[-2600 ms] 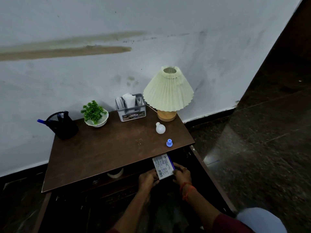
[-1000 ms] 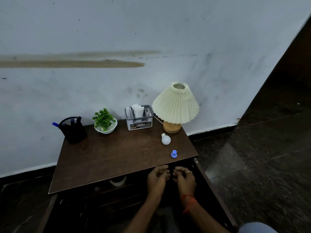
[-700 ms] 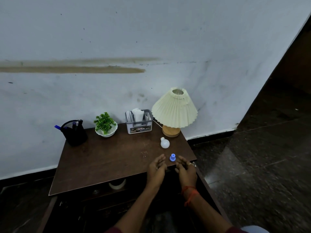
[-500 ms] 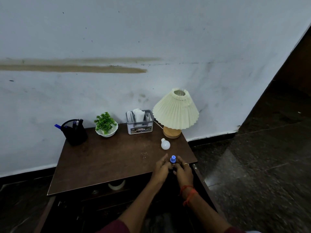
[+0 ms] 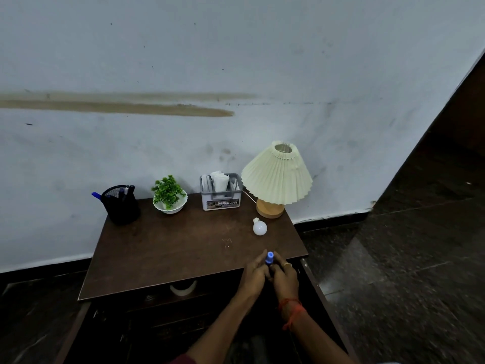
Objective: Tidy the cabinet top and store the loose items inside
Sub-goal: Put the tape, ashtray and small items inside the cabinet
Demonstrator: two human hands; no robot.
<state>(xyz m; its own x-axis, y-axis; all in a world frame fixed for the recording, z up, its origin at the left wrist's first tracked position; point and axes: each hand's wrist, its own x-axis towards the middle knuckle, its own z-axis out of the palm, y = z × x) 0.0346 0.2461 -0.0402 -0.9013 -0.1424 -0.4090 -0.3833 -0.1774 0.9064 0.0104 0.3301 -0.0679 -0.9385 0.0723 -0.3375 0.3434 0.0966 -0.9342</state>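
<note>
**Two hands closing on a small blue piece at the worktop's front edge**

Nearest the camera, both forearms are reaching in over the dark open front of the cabinet (image 5: 199, 319), the right wrist wearing a red thread (image 5: 290, 308). The left hand (image 5: 255, 275) and the right hand (image 5: 285, 279) are meeting side by side at the front right edge of the brown worktop (image 5: 168, 248). Their fingers are curling in together and pinching the small blue piece (image 5: 269, 257), which is sticking up between the fingertips. Whether its base is touching the wood cannot be told. A ring (image 5: 287, 264) is showing on a right finger. Under the worktop's lip, a pale rounded object (image 5: 183, 288) is lying in the shadowed inside, too dim to name.

Just beyond the hands, a white light bulb (image 5: 259, 227) is lying on its side on the worktop, apart from the blue piece and near the lamp's wooden base. Along the back edge four things are standing in a row. At the right is a lamp (image 5: 277, 177) with a pleated cream shade. To its left are a grey caddy (image 5: 221, 192) holding white papers, a green plant in a white bowl (image 5: 169, 197) and a black mesh pen holder (image 5: 121, 205) at the left corner. Behind them a stained white wall (image 5: 236, 61) is rising, with dark floor (image 5: 409, 258) spreading to the right.
</note>
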